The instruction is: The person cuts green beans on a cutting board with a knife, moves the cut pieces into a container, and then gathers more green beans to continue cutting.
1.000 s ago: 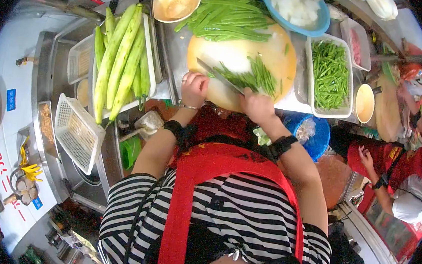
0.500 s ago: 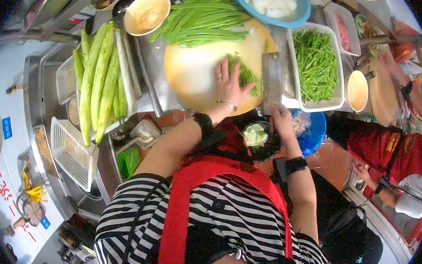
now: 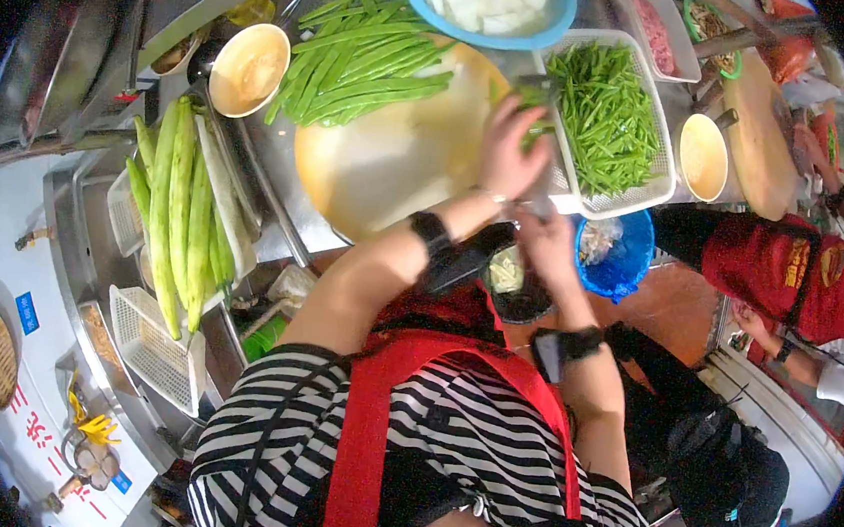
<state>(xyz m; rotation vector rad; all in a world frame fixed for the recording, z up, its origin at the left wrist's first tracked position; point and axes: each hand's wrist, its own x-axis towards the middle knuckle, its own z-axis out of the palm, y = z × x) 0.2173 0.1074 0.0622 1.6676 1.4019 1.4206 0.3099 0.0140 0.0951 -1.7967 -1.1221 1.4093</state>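
Note:
My left hand, somewhat blurred, curls over a small bunch of cut green beans at the right edge of the round cutting board. Below it, my right hand is closed around the handle of a cleaver. The blade lies under and beside the cut beans, partly hidden by my left hand. Just to the right stands a white basket heaped with sliced green beans. Long whole green beans lie across the back left of the board.
A blue bowl of white pieces sits behind the board. A cream bowl and long green gourds are at left. A blue bin stands below the basket. At right are another cream bowl and a co-worker in red.
Both hands and the cleaver have shifted right, toward the basket. The cut beans have left the board's middle and are now at the cleaver under my left hand. The view has moved slightly.

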